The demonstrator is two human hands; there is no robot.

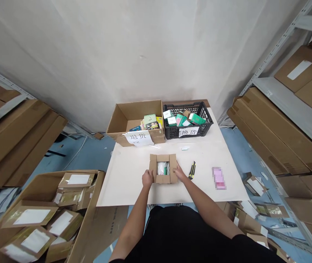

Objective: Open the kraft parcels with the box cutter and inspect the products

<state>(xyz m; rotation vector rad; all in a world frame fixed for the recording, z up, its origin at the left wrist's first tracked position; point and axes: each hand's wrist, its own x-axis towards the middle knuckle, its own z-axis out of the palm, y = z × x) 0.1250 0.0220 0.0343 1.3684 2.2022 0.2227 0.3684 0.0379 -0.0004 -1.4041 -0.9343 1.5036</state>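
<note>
1. The person's left hand [147,179] is closed on the left side of a small carton [163,179], and the right hand [178,171] is closed on its right side, thumb over the flap.
2. The small carton sits between the two hands at the near part of a white table [128,182], its flaps folded outward and its top open.
3. Inside it, between the hands, lie a white plastic-wrapped item [161,168] and, toward the right hand, a green item [168,168].
4. Just right of the right hand, a black-and-yellow utility knife [192,170] lies apart from it.
5. Beyond the right hand is a small white-and-green piece [184,148]; well to that hand's right lies a pixelated pink item [219,178].
6. Farther off, beyond the left hand, stands an open cardboard box [120,139] of mixed packets with a paper sign [138,138]. Beyond the right hand, beside that box, a black crate [168,132] holds green-and-white boxes [197,119].
7. Well left of the left hand, a large carton [98,190] holds labelled parcels [32,216].
8. Farthest, past both hands, rises a pale wall [145,54].
</note>
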